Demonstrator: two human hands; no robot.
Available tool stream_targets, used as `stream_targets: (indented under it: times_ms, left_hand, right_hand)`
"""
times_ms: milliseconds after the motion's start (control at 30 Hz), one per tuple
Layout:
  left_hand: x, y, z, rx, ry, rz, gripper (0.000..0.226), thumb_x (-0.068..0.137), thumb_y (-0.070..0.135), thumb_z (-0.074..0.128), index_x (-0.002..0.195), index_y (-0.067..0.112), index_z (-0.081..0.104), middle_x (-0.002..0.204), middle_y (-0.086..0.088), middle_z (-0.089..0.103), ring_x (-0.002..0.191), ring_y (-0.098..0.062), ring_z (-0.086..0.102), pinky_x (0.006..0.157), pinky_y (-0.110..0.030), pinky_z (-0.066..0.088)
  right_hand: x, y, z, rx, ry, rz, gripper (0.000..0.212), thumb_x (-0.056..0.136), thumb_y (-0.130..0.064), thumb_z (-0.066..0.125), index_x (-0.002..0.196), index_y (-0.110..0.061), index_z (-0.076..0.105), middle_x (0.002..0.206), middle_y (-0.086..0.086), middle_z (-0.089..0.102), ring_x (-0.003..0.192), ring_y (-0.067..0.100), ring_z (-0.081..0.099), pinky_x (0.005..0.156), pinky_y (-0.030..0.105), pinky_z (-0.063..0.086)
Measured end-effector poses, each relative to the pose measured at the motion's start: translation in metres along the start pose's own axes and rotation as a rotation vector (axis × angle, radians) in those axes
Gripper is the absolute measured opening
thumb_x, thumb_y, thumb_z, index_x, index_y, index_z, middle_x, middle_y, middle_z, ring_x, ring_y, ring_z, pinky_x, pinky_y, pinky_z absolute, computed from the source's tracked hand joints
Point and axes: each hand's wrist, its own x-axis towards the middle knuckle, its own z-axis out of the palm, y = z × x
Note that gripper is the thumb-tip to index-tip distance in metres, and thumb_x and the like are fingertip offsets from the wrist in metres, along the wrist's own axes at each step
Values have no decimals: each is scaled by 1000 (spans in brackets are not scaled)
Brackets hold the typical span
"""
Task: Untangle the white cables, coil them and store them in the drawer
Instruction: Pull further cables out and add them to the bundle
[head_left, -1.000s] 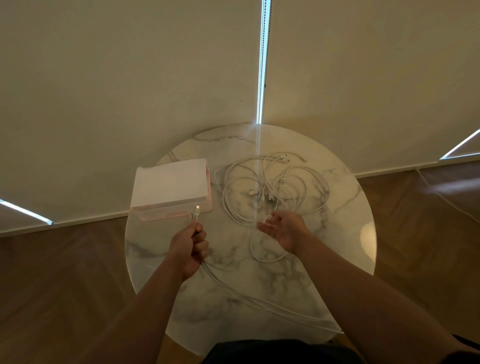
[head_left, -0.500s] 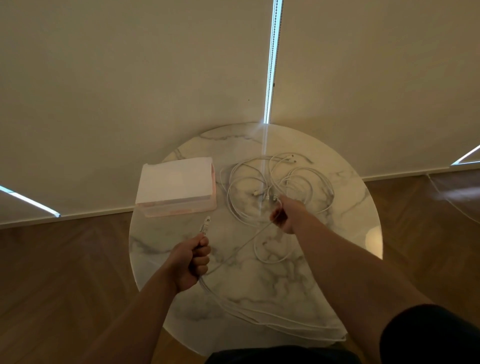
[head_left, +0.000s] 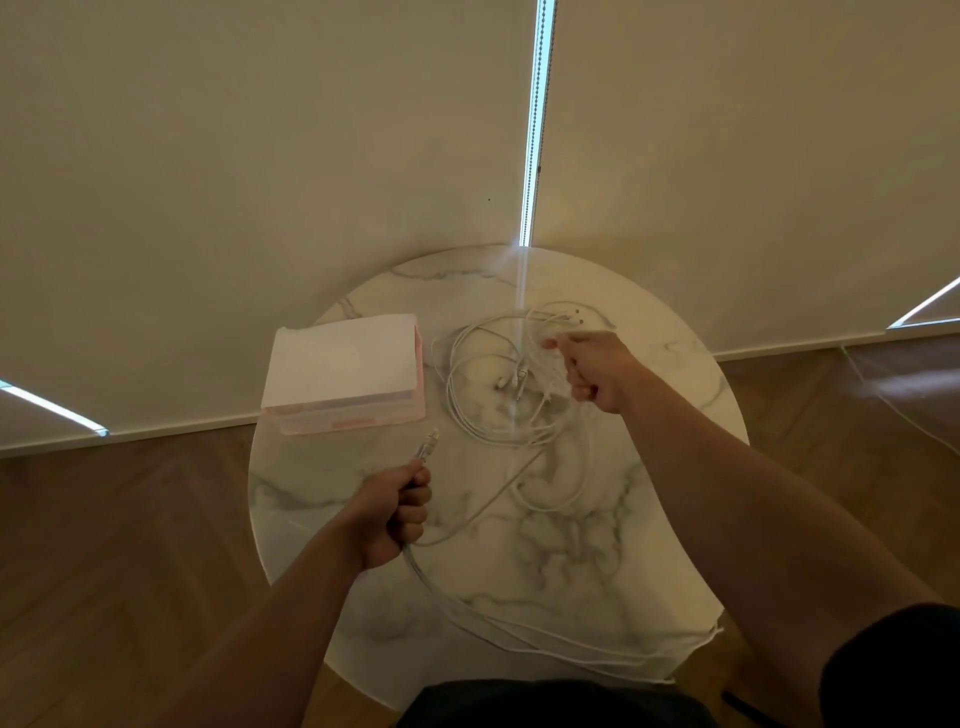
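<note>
- A single camera, worn on the person's head, looks forward and steeply down onto the round marble table (head_left: 545, 587).
- It faces the drawn blinds (head_left: 260, 156) behind the table.
- It is close in: the table's near edge lies near the frame's bottom.

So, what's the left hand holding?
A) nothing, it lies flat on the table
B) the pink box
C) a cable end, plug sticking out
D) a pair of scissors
C: the left hand grips a cable, and its plug pokes out above the fist, clear of the box.
</note>
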Motion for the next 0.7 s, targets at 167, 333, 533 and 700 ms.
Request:
stream_targets:
  times_ms: [167, 333, 533, 700]
  left_hand:
    - [4, 2, -1, -5, 9, 0, 38, 105, 31, 34, 69, 19, 40, 56, 7, 18, 36, -4, 15, 33, -18, 11]
    - [4, 3, -1, -30, 2, -6, 38, 105, 31, 35, 69, 19, 40, 56, 7, 18, 35, -4, 15, 32, -18, 12]
    - [3, 1, -2, -37, 8, 3, 38, 104, 30, 35, 69, 19, 40, 56, 6, 17, 36, -5, 15, 35, -17, 10]
    - [3, 1, -3, -60, -1, 9, 38, 105, 31, 33, 70, 19, 39, 55, 7, 19, 36, -5, 16, 32, -18, 13]
  right_hand:
    - [-16, -39, -3, 545, -337, -319, 23, 99, -4, 44, 104, -4, 67, 78, 2, 59, 61, 12, 49, 58, 23, 40]
    - [-14, -34, -10, 210, -216, -95, 29, 102, -23, 44, 106, -3, 64, 53, -3, 29, 44, 10, 22, 43, 24, 18]
    - [-26, -39, -12, 663, -452, -349, 23, 96, -2, 44, 103, -4, 65, 78, 6, 59, 64, 14, 53, 60, 23, 49]
    - [-25, -30, -16, 442, -290, -156, 34, 103, -24, 41, 97, -1, 65, 62, 1, 50, 48, 8, 33, 40, 19, 26]
